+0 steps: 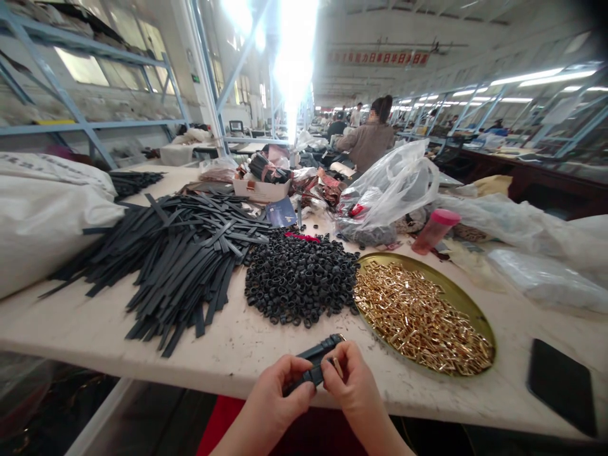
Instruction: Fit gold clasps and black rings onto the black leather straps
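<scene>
My left hand (pixel 284 392) is closed, its thumb and fingers wrapped round a short black strap (pixel 320 348) at the table's front edge. At the strap's far end a small gold buckle (pixel 340 338) shows. Close beside it, my right hand (pixel 350 380) pinches a small gold metal fitting (pixel 338 367) against the strap; the fingers partly hide it. Beyond both hands lies a heap of black loops (pixel 299 278). A brass-coloured round tray (pixel 468 304) to the right bears many gold metal fittings (pixel 418 316).
A large pile of flat black strips (pixel 185 253) spreads at the left, beside a white sack (pixel 42 215). Clear plastic bags (pixel 389 190) and a pink-lidded jar (pixel 434 231) stand behind. A black phone-like slab (pixel 560 383) lies at the right edge. A person (pixel 368 139) sits farther back.
</scene>
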Tool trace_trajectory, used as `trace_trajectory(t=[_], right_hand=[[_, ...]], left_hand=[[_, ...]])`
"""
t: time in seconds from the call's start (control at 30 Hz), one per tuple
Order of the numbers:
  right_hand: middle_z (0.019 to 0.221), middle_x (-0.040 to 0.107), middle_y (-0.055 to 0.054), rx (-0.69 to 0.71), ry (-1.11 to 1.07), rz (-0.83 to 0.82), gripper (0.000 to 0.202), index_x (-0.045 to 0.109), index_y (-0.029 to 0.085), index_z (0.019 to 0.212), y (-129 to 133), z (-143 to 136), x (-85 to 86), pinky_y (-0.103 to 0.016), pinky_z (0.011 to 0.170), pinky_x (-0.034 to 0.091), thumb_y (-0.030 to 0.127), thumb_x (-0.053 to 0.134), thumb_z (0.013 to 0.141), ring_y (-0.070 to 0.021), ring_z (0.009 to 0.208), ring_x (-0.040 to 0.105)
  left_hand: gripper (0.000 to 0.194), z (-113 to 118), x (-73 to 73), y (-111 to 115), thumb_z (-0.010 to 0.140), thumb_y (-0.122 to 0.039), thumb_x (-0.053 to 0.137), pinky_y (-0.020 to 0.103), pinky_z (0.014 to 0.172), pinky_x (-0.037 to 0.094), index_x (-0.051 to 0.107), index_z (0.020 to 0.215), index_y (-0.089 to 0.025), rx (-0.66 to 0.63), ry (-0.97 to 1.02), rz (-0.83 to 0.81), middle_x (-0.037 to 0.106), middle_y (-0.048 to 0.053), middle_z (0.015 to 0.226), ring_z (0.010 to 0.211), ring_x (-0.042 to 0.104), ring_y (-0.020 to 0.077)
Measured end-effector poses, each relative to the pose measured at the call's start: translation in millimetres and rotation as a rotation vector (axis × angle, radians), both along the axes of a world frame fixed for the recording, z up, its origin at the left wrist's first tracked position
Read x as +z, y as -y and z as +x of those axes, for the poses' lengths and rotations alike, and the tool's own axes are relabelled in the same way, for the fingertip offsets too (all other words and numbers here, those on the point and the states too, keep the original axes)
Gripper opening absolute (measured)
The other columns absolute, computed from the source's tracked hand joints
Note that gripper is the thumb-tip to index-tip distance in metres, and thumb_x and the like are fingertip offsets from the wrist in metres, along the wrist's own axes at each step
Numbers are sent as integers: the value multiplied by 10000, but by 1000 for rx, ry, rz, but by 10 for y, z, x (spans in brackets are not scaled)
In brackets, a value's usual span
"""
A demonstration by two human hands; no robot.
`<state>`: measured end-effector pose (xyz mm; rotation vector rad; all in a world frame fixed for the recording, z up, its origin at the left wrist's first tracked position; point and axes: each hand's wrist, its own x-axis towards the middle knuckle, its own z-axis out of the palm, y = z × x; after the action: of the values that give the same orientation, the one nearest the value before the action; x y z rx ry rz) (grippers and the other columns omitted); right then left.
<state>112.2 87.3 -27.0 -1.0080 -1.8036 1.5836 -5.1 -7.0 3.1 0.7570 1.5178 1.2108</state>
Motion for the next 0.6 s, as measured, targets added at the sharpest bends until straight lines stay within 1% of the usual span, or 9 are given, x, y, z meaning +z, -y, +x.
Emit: trace_trajectory(t=[0.03,0.07,0.13,0.2,0.27,0.33,0.43,0.5,0.6], right_hand=[[589,489,50,16,24,55,217,469,199,832,-3,24,0,-229,515,358,379,533,731,-108,527,456],[620,505,43,69,47,97,215,480,202,871,-7,53,3,-228,525,364,366,522,739,-113,551,471],[627,506,38,221,95,143,171,507,206,832,-14,122,15,-223,521,356,363,478,771,-114,567,472],[603,489,40,339,140,153,174,513,205,757,-21,193,29,-219,503,337,357,439,798,-109,553,452],[619,508,36,394,169,191,144,523,207,761,-25,252,47,-219,518,340,316,438,800,-111,570,460],[659,550,21,443,193,299,112,548,209,765,-26,288,72,-228,553,351,261,451,787,-120,608,488],[685,585,0,519,234,466,129,571,208,731,-24,303,107,-243,580,354,221,451,778,-138,644,514],[711,597,-6,527,253,430,131,566,207,743,-26,301,105,-244,597,369,227,445,787,-142,668,527],[771,607,-6,468,254,272,137,545,214,825,-39,301,40,-248,641,399,275,423,816,-144,717,547]], left_hand=[[204,1,-9,5,679,-221,541,208,544,364,547,860,-128,-13,27,4,565,-24,648,555,483,88],[223,2,-19,10,678,-222,547,213,567,378,550,877,-122,-31,54,7,584,-11,675,573,504,90],[237,8,-39,22,668,-219,561,219,588,397,555,882,-116,-65,116,-9,612,8,710,590,537,94],[248,22,-57,33,638,-211,582,215,554,402,547,866,-119,-78,173,-60,617,3,676,557,554,96],[272,45,-69,38,611,-206,596,203,507,390,531,863,-126,-80,208,-125,603,-17,600,511,559,99],[288,71,-78,32,601,-199,596,194,486,379,525,870,-124,-98,223,-176,597,-22,551,485,556,100],[256,102,-99,5,608,-169,575,189,489,376,538,855,-114,-132,214,-188,612,-10,548,482,545,91],[227,100,-115,-14,613,-167,570,187,490,370,541,832,-113,-128,217,-171,608,-12,558,486,537,85],[285,53,-131,-27,611,-162,568,192,517,374,525,889,-117,-125,211,-154,615,-16,599,528,547,90]])
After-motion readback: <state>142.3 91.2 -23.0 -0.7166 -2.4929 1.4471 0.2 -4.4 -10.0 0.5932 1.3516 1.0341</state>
